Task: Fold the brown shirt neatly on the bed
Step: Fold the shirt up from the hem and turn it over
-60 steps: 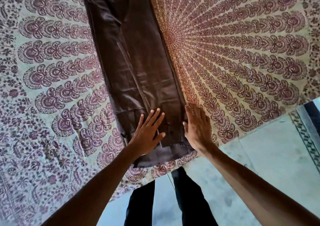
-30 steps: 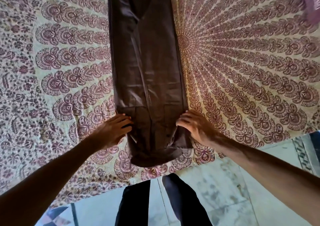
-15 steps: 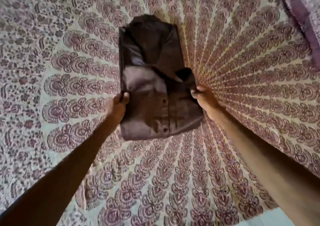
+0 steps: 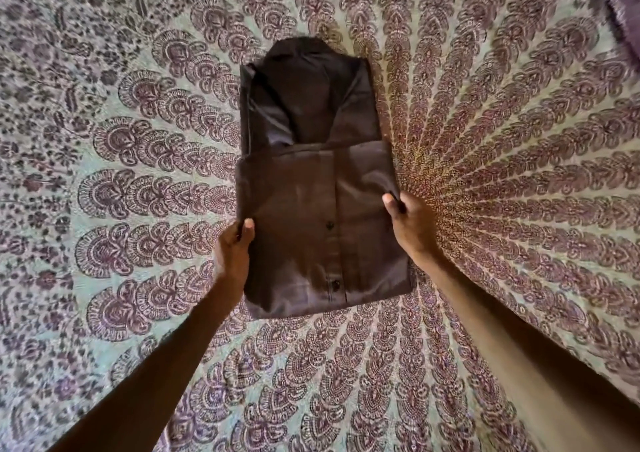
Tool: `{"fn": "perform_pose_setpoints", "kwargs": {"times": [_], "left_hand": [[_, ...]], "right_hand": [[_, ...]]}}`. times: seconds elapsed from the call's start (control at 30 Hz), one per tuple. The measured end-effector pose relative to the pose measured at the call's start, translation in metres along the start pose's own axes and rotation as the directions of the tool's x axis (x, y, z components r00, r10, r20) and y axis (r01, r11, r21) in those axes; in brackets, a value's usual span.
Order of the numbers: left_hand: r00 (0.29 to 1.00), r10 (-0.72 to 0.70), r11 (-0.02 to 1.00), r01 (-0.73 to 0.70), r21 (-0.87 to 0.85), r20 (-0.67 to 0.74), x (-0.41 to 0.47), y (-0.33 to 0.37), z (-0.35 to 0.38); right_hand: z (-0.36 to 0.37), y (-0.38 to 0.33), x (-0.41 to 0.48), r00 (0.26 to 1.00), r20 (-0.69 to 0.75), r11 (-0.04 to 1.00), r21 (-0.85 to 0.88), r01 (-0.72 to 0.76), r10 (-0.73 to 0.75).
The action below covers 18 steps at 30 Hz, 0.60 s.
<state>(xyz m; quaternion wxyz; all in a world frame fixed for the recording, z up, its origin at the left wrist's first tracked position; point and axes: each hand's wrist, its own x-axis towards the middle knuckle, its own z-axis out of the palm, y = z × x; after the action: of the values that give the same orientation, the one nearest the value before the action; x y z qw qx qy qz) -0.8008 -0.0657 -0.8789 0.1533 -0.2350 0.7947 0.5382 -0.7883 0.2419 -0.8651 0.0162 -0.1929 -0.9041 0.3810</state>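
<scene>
The brown shirt (image 4: 311, 188) lies folded into a compact rectangle in the middle of the bed (image 4: 502, 181), collar at the far end and button placket facing up. Its lower half is doubled over the upper half, and the fold's edge runs across just below the collar. My left hand (image 4: 232, 251) pinches the shirt's left edge between thumb and fingers. My right hand (image 4: 410, 223) grips the right edge of the folded layer, a little farther up than the left hand.
A patterned maroon and cream bedspread (image 4: 138, 140) covers the whole bed around the shirt. A purple cloth (image 4: 620, 5) lies at the top right corner.
The long, narrow shirt was gripped at its near end and folded up toward the collar. The top layer now lies flatter and reaches higher than half a second ago; both hands hold its side edges.
</scene>
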Motion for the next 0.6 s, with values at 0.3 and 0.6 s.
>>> {"fn": "perform_pose_setpoints", "kwargs": {"times": [0.3, 0.6], "left_hand": [[0.989, -0.15, 0.986, 0.148, 0.082, 0.02, 0.008, 0.019, 0.001], [0.987, 0.048, 0.942, 0.006, 0.335, -0.153, 0.004, 0.038, 0.018]], "right_hand": [[0.001, -0.002, -0.008, 0.956, 0.146, 0.955, 0.116, -0.272, 0.255], [0.022, -0.008, -0.018, 0.976, -0.216, 0.968, -0.243, -0.069, 0.016]]}}
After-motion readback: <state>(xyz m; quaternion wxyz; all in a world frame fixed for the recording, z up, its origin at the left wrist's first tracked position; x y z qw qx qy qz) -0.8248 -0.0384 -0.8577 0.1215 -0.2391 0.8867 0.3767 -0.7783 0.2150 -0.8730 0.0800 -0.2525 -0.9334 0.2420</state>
